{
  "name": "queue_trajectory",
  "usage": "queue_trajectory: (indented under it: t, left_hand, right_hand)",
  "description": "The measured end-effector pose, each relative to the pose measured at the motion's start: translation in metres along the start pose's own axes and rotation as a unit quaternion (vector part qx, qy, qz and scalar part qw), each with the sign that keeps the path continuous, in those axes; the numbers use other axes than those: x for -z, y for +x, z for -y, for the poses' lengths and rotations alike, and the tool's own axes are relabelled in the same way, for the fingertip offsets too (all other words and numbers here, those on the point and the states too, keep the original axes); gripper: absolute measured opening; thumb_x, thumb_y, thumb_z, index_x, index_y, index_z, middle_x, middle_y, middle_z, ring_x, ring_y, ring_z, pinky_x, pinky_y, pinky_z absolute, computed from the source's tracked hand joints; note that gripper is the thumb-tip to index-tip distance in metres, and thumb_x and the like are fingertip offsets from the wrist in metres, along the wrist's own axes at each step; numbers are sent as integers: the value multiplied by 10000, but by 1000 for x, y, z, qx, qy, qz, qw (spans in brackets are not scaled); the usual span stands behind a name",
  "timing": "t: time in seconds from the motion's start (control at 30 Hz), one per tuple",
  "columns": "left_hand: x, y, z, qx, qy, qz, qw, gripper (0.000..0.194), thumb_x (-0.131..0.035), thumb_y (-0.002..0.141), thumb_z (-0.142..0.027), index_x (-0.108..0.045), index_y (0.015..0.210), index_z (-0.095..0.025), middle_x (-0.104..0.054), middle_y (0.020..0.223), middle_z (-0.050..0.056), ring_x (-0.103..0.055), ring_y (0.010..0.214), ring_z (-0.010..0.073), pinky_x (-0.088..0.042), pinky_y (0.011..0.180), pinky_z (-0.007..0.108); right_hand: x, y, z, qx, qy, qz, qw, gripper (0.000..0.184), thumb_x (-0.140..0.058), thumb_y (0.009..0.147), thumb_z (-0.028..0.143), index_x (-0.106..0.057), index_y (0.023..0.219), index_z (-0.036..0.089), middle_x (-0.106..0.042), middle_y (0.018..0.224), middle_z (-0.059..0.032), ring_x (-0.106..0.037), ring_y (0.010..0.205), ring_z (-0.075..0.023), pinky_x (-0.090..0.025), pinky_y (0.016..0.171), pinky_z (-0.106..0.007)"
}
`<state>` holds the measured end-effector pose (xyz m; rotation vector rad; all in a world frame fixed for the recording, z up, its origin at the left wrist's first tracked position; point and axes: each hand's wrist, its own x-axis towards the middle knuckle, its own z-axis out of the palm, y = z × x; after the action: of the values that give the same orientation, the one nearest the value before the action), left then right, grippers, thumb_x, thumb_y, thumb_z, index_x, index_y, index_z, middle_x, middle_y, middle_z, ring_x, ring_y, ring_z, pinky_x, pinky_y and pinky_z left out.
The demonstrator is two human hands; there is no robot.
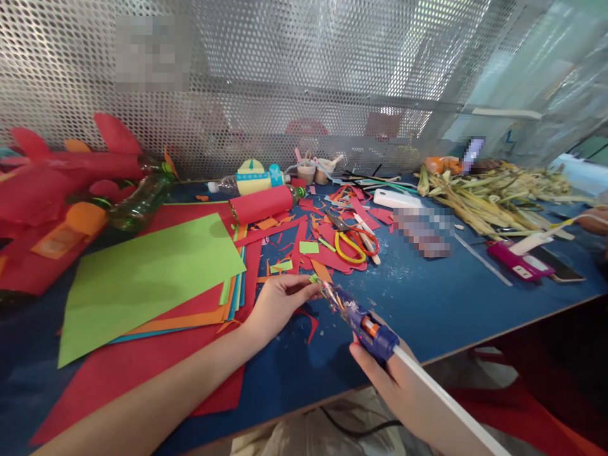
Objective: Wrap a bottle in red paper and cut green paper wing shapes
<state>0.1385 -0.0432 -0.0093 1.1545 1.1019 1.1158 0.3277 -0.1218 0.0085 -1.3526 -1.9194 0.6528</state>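
In the head view, my right hand is wrapped round a blue hot glue gun, and a long white glue stick juts from its back end. The gun's nozzle points at a small green paper piece pinched in the fingertips of my left hand. Whether nozzle and paper touch, I cannot tell. Just beyond lie scissors with yellow and red handles, among red, orange and green paper scraps.
Stacked coloured sheets cover the left side. Red-wrapped bottles stand or lie behind and at far left. Dried husks and a magenta power strip are at right. A perforated metal panel rises behind the blue table.
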Motion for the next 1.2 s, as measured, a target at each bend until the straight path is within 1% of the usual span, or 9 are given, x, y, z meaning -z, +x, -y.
queue_trajectory:
  t: [0.1, 0.2, 0.37, 0.47, 0.63, 0.77, 0.83, 1.0, 1.2]
  left_hand:
    - [0, 0, 0, 0, 4, 1, 1000, 132, -743, 639, -320, -738, 641, -188, -726, 645, 7, -656, 618, 161, -530, 639, 236]
    - [0, 0, 0, 3, 5, 6, 1000, 149, -738, 639, -333, -734, 641, -184, -725, 646, 8, -653, 618, 157, -532, 647, 234]
    - [-1, 0, -2, 8, 5, 12, 1000, 215, -741, 627, -386, -734, 670, -175, -734, 678, 23, -663, 641, 173, -545, 669, 262]
    - [0, 0, -1, 5, 10, 13, 1000, 218, -747, 626, -381, -734, 682, -171, -733, 678, 22, -666, 652, 178, -547, 678, 270]
    - [1, 1, 2, -6, 22, 6, 1000, 175, -734, 653, -355, -722, 639, -181, -721, 646, 13, -664, 638, 174, -542, 653, 259]
    - [1, 1, 3, -11, 27, 1, 1000, 170, -728, 660, -355, -731, 653, -186, -721, 650, 11, -669, 644, 180, -546, 666, 267]
    - [2, 1, 2, -11, 29, 0, 1000, 172, -721, 668, -354, -742, 680, -183, -729, 673, 16, -674, 662, 185, -547, 689, 272]
    - [3, 1, -1, -5, 41, -8, 999, 150, -702, 687, -327, -750, 698, -185, -736, 689, 22, -672, 679, 184, -535, 687, 257]
    - [2, 0, -4, 5, 38, -26, 999, 143, -706, 679, -327, -739, 678, -188, -736, 687, 15, -670, 673, 169, -528, 679, 234]
  right_hand:
    - [0, -1, -1, -8, 4, 12, 1000, 183, -446, 889, 400, -543, 878, 246, -643, 794, -57, -645, 738, -230, -535, 637, -314]
    - [-1, 1, -3, 6, -3, 3, 1000, 190, -447, 892, 400, -541, 907, 235, -644, 811, -61, -645, 756, -226, -536, 661, -308]
    - [-2, 7, -2, 21, -4, 6, 1000, 195, -429, 906, 388, -524, 833, 236, -629, 762, -41, -637, 708, -208, -528, 619, -289]
    - [-1, 7, 1, 20, -8, -1, 1000, 195, -414, 917, 370, -532, 846, 232, -634, 769, -36, -646, 723, -203, -534, 626, -280]
    - [0, 1, -3, 47, -38, -17, 998, 259, -402, 922, 389, -566, 997, 203, -673, 886, -81, -672, 835, -230, -561, 709, -299]
    - [3, -3, -9, 37, -57, 5, 998, 288, -409, 917, 401, -576, 1032, 196, -683, 941, -108, -676, 876, -250, -569, 725, -313]
    - [5, -3, -9, 31, -55, 21, 998, 268, -413, 916, 381, -580, 1031, 205, -683, 940, -106, -675, 873, -249, -569, 726, -313]
    - [9, -2, -2, 24, -40, 30, 998, 214, -410, 914, 329, -599, 904, 229, -676, 828, -86, -675, 781, -235, -572, 670, -306]
    - [10, -6, -7, 22, -57, 25, 998, 210, -452, 892, 319, -606, 1001, 226, -679, 953, -120, -668, 899, -274, -571, 740, -362]
